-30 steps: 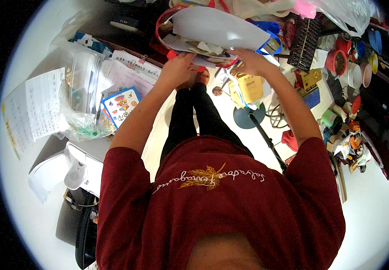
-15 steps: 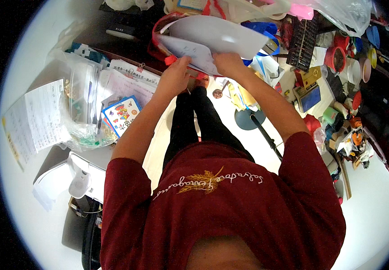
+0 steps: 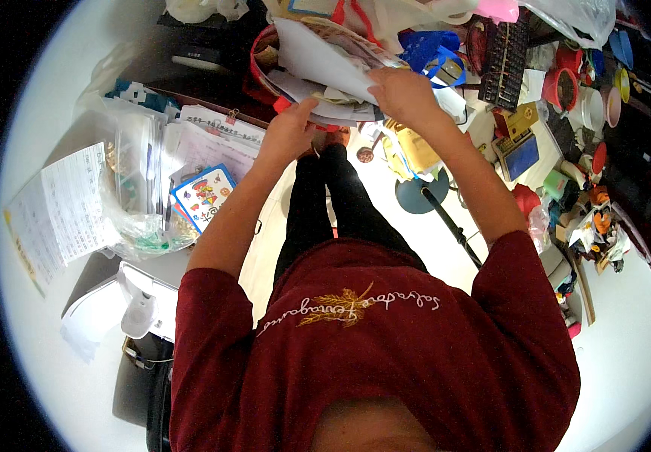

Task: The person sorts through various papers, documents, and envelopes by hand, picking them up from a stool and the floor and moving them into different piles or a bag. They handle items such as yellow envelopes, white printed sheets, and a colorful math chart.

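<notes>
In front of me a red bag (image 3: pixel 257 81) stands open, stuffed with papers. My left hand (image 3: pixel 289 137) is closed on the near edge of the bag, where a bit of red strap shows above the fingers. My right hand (image 3: pixel 403 96) grips the right end of a white sheet of paper (image 3: pixel 316 60), which slants up over the bag's mouth. Beneath that sheet lie more loose papers (image 3: pixel 340 111), some creased. The fingertips of my right hand are partly hidden.
On the left lie stacked papers and a picture card (image 3: pixel 205 197) beside a clear plastic bag (image 3: pixel 148 233). A blue bag (image 3: pixel 425 50), a dark keyboard (image 3: pixel 503 64) and several pots (image 3: pixel 560 89) crowd the right. A black stand (image 3: pixel 422 190) is on the floor.
The right hand has moved right and slightly up. The large sheet has swung left and now slants across the bag, uncovering other papers. The left hand has stayed at the bag's edge.
</notes>
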`<state>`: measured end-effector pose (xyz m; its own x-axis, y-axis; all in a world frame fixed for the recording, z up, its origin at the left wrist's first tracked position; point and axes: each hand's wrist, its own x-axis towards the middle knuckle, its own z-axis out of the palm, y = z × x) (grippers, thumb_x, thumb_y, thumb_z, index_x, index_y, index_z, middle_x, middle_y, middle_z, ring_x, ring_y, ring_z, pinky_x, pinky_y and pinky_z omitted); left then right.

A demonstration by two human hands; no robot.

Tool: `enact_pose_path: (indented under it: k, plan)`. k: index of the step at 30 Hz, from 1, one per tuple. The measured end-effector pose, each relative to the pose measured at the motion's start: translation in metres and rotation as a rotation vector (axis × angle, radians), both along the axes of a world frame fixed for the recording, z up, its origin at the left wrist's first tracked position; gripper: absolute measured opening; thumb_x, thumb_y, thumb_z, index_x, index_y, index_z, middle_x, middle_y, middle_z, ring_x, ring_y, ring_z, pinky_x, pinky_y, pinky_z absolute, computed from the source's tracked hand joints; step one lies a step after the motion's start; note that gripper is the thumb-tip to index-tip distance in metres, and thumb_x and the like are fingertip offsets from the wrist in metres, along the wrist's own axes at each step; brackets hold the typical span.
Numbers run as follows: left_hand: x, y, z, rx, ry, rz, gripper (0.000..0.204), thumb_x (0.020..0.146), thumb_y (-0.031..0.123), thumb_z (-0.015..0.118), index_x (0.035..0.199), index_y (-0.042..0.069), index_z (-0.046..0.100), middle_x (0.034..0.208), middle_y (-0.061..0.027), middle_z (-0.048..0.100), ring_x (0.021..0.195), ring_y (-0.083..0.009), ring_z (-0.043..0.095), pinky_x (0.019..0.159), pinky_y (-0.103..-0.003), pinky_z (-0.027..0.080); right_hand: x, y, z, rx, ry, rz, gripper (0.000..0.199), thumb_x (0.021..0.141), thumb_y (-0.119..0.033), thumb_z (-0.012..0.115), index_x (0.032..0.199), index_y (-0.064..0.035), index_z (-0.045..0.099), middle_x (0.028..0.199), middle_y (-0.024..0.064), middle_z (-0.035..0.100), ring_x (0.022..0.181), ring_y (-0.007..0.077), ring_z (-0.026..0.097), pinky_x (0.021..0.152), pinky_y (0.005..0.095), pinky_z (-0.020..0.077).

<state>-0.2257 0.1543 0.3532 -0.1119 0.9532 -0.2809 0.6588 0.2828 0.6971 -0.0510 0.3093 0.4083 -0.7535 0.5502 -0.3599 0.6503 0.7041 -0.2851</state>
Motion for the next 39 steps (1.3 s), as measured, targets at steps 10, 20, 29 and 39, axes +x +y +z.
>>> enact_pose_path:
  k: [10,20,29,39]
  plan:
    - [0.009,-0.013,0.003,0.028,0.025,-0.001,0.044,0.072,0.009,0.061,0.114,0.004,0.047,0.103,-0.021,0.054,0.094,-0.0383,0.052,0.081,-0.042,0.044,-0.019,-0.031,-0.027,-0.102,0.057,0.197,0.028,0.075,-0.008,0.049,0.101,-0.0139,0.059,0.088,0.0069,0.06,0.082,0.0261,0.06,0.066,0.0385,0.0475]
    - [0.014,0.01,0.061,0.316,0.373,-0.148,0.058,0.059,0.008,0.069,0.114,0.015,0.05,0.109,-0.0074,0.048,0.108,-0.03,0.04,0.095,-0.045,0.027,-0.015,-0.028,-0.01,-0.083,0.073,0.116,0.031,0.074,-0.012,0.053,0.104,-0.0174,0.06,0.088,0.0096,0.063,0.082,0.0283,0.061,0.067,0.0413,0.0478]
    - [-0.014,0.027,0.01,0.014,0.46,-0.601,0.03,0.065,0.007,0.058,0.095,0.009,0.057,0.096,-0.0111,0.057,0.093,-0.0298,0.054,0.085,-0.043,0.04,-0.006,-0.005,-0.052,-0.492,0.333,-0.016,0.043,0.087,-0.044,0.046,0.107,-0.0083,0.058,0.102,0.0139,0.06,0.098,0.029,0.054,0.083,0.0341,0.0429]
    - [-0.004,0.05,-0.005,-0.146,0.498,-0.833,0.022,0.064,0.009,0.055,0.085,0.007,0.062,0.074,-0.0149,0.063,0.073,-0.0321,0.062,0.063,-0.043,0.049,-0.064,0.007,-0.114,0.036,0.125,-0.028,0.045,0.083,-0.021,0.049,0.126,-0.0097,0.041,0.124,0.0138,0.046,0.098,0.0314,0.056,0.081,0.041,0.0457]
